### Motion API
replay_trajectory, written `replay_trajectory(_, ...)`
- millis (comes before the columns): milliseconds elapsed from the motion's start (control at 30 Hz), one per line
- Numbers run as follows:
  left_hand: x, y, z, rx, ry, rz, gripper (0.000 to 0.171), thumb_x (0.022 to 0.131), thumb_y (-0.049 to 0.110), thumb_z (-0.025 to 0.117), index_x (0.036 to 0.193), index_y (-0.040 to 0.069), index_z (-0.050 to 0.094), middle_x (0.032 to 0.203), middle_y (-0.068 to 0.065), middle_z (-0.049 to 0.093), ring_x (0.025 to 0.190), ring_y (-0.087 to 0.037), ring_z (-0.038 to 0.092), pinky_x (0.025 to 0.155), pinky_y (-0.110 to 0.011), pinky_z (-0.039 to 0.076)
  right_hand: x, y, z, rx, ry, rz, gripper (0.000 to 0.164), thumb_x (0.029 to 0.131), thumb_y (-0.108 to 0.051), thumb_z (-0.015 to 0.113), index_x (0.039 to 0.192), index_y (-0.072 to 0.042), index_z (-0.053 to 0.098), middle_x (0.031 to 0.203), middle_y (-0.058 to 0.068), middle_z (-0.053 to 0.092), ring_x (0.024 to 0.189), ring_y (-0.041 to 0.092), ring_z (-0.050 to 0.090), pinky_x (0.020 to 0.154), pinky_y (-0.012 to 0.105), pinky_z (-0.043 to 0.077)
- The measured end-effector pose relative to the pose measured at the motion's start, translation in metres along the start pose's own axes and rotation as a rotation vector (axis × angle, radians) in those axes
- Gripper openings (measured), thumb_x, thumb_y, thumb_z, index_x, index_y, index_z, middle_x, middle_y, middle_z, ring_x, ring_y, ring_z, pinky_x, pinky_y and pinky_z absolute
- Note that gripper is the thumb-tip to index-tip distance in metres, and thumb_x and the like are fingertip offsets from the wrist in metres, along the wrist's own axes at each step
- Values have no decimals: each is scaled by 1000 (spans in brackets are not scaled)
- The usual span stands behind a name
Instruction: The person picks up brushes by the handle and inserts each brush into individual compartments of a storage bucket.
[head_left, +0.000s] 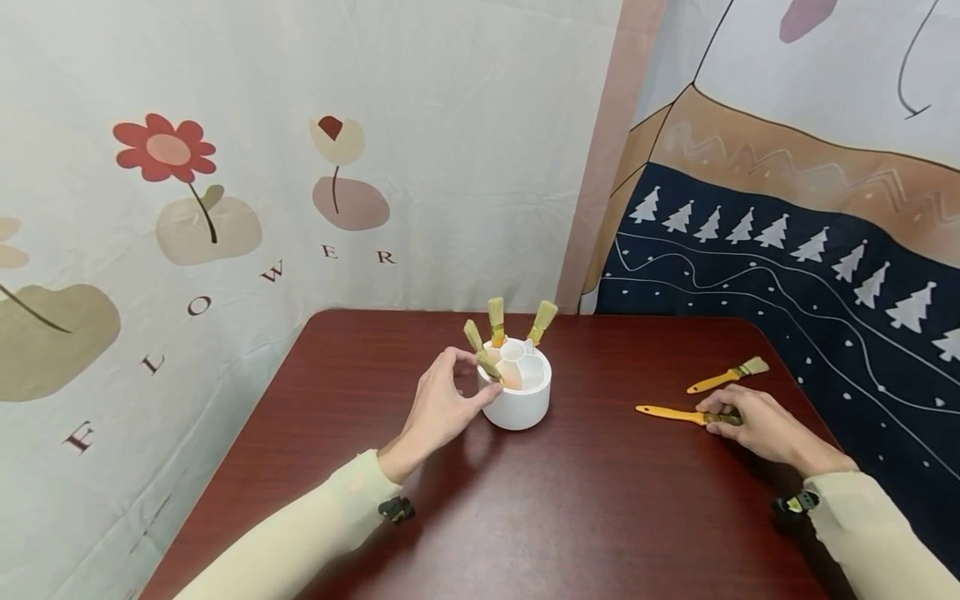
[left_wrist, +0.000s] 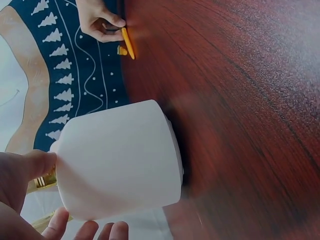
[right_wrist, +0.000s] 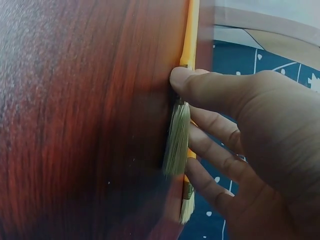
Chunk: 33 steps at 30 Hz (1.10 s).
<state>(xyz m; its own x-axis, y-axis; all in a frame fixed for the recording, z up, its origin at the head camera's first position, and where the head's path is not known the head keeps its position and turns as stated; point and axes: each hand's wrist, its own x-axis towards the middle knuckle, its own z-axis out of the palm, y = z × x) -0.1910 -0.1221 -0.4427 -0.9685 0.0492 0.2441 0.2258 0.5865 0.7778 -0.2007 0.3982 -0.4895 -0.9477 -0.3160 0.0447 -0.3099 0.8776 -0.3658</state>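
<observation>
A round white divided holder (head_left: 517, 410) stands upright on the table with several bristle brushes (head_left: 496, 317) in its compartments, bristles up. My left hand (head_left: 438, 404) grips its near left side, thumb and fingertips at the rim. In the left wrist view the holder's smooth wall (left_wrist: 120, 162) fills the middle. Over at the right, my right hand (head_left: 757, 423) pinches a yellow-handled paintbrush (head_left: 667, 413) near its metal band, the handle pointing left. Its pale bristles (right_wrist: 177, 140) run under the hand in the right wrist view.
Another yellow-handled paintbrush (head_left: 712, 383) lies just behind my right hand. The dark red wooden table (head_left: 585, 500) reaches to a flower-printed cloth (head_left: 450, 208) at the back and a navy tree-patterned cloth (head_left: 810, 287) on the right.
</observation>
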Motion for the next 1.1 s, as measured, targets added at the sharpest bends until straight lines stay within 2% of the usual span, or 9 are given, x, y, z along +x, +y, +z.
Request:
replay_trajectory(233, 1, -1, 0, -40, -17, -16, 54, 92, 28, 100, 132, 9, 68, 132, -14, 79, 117, -33, 83, 104, -53, 69, 0, -4, 0, 15, -13, 15, 25, 97, -11, 95, 120, -10, 86, 109, 1, 75, 97, 14, 65, 84, 29, 61)
replay_trajectory(433, 1, 0, -1, -50, -32, -25, 55, 92, 26, 100, 134, 11, 67, 134, -13, 80, 118, -34, 85, 104, -52, 69, 1, -7, 1, 42, -23, 22, 25, 96, -12, 96, 117, -12, 84, 108, -1, 76, 90, 6, 63, 79, 24, 58)
replay_trajectory(700, 2, -2, 0, -93, -53, -24, 55, 93, 23, 100, 135, 12, 66, 137, -16, 81, 117, -36, 87, 102, -51, 71, 5, -13, 1, 86, -61, 6, 27, 96, -12, 96, 117, -11, 81, 100, -6, 76, 86, 1, 64, 77, 22, 59)
replay_trajectory(867, 1, -2, 0, -102, -57, -18, 56, 93, 23, 99, 136, 10, 66, 137, -17, 81, 118, -37, 87, 101, -52, 71, 7, -16, 3, 96, -49, -23, 27, 95, -13, 97, 116, -13, 80, 98, -8, 76, 85, -3, 63, 77, 22, 60)
replay_trajectory(1100, 2, -2, -1, -99, -59, -41, 57, 94, 23, 99, 138, 13, 65, 138, -15, 81, 119, -36, 87, 101, -51, 71, 9, -22, 3, 94, -31, -29, 28, 94, -15, 98, 117, -15, 81, 100, -9, 77, 86, -3, 65, 80, 21, 61)
